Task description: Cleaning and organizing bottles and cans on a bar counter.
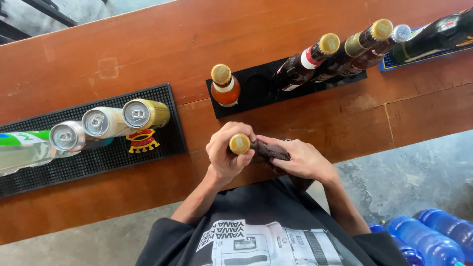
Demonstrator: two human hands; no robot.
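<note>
The bottle (pixel 240 145) with the gold cap stands at the near edge of the wooden counter (pixel 148 49), held between both hands just in front of the person's chest. The left hand (pixel 226 150) is closed around its neck right under the cap. The right hand (pixel 300 158) presses a dark cloth (pixel 270 150) against its side, fingers curled over the fabric.

It looks like glass, so likely heavy for its size, rigid, and breakable if it tips off the edge. Smooth glass can be slippery, more so if wet; the neck gives the surest hold, with the cloth adding grip on the body.

Behind it a black holder (pixel 258 91) carries an orange bottle (pixel 225 86) and a row of brown bottles (pixel 340 56), with an open slot between them. To the left, cans (pixel 116 120) stand on a black rubber mat (pixel 98 157).
</note>
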